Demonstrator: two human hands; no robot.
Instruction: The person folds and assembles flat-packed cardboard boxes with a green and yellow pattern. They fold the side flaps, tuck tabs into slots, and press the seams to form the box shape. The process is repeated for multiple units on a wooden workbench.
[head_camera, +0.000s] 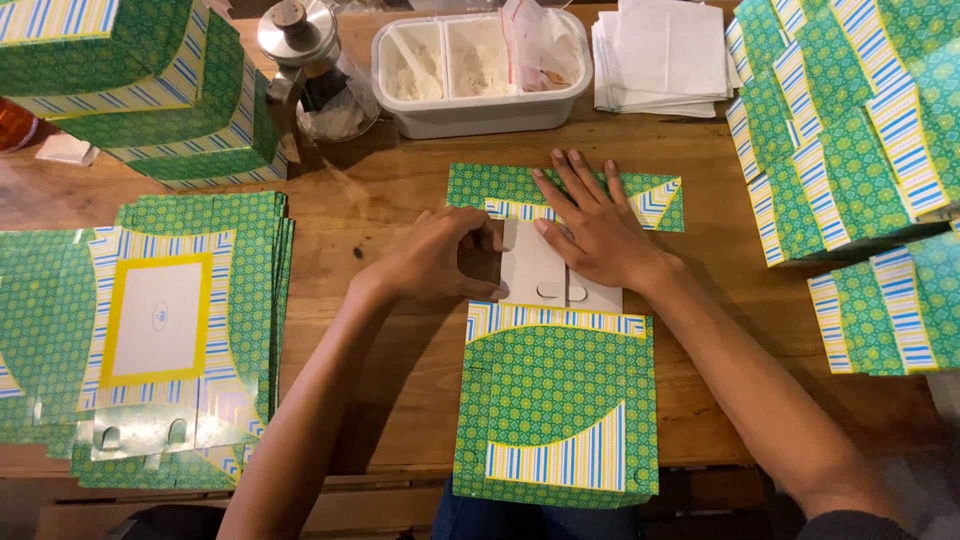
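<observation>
A flat green patterned cardboard box blank (556, 400) with blue and yellow striped edges lies on the wooden table (380, 230) in front of me. Its white inner flaps (540, 275) are folded over at the middle. My left hand (440, 255) pinches the left white flap at its edge, fingers curled. My right hand (595, 225) lies flat, fingers spread, pressing down on the white flap and the far green panel (500, 185).
A stack of unfolded blanks (170, 320) lies at left. Folded green boxes (150, 90) are piled at the back left, and more of them (850, 150) at the right. A white divided tub (480, 70), a glass jar (315, 80) and white papers (660, 55) stand at the back.
</observation>
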